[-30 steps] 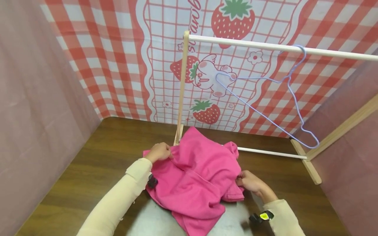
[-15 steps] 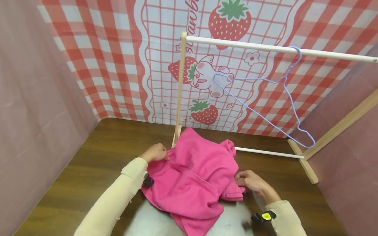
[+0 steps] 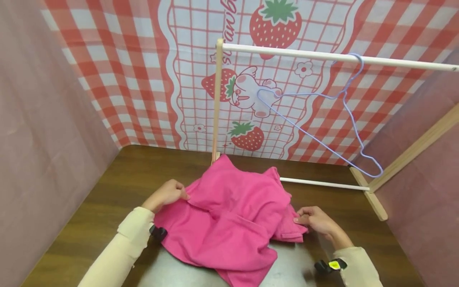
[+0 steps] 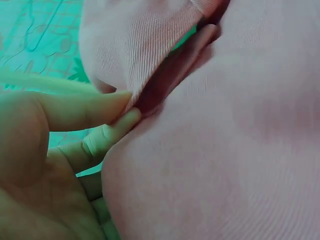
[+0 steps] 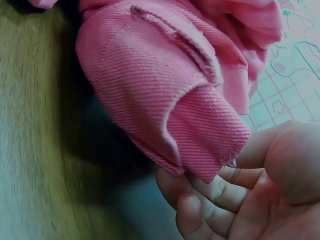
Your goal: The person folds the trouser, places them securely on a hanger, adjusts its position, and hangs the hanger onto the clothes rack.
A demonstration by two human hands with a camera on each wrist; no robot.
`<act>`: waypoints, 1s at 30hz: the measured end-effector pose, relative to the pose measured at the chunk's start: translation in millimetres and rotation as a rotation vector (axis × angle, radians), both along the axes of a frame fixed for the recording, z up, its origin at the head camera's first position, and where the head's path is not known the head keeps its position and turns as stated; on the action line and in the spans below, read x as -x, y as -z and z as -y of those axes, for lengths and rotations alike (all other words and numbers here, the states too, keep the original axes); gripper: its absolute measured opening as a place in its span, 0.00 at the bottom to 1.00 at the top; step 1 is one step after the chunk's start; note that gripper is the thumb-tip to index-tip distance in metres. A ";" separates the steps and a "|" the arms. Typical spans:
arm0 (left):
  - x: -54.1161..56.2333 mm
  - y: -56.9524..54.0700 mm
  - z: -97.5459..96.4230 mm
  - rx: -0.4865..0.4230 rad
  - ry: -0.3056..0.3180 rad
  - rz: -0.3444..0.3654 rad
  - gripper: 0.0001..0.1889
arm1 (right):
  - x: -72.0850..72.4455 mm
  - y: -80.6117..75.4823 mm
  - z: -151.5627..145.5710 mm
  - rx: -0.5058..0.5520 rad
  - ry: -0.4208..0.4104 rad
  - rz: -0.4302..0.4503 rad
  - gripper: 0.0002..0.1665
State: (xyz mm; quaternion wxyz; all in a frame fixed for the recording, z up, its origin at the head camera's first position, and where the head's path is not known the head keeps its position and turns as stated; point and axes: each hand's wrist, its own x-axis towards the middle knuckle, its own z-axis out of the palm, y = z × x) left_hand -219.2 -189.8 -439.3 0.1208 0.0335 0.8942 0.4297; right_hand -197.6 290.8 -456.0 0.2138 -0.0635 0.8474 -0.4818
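Note:
A crumpled pink garment [image 3: 229, 227] of ribbed cloth lies bunched on the table, partly over a grey metallic sheet [image 3: 287, 263]. At its left side my left hand [image 3: 167, 194] pinches an edge between thumb and fingers; the left wrist view shows this hand [image 4: 65, 135] at a gap between two layers of the cloth [image 4: 200, 160]. My right hand [image 3: 317, 221] holds a hemmed end at the garment's right side. In the right wrist view the thumb and fingers of that hand [image 5: 235, 200] take the folded, stitched end [image 5: 215, 135] from below and beside.
Behind the garment stands a wooden rack with a white top rail [image 3: 287, 51] and a white lower bar [image 3: 322, 183]. A lilac wire hanger [image 3: 305, 133] hangs from the rail. A strawberry-print checked cloth [image 3: 143, 79] covers the back, with pink curtains [image 3: 53, 119] at the sides.
My left hand has moved left and toward me, drawing the garment's left edge outward. My right hand has shifted slightly right with its end of the cloth, so the garment is spread wider.

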 end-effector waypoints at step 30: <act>-42.2 -6.6 113.2 -0.081 -0.148 0.120 0.11 | -25.8 -22.3 -92.3 -0.264 0.262 -0.064 0.20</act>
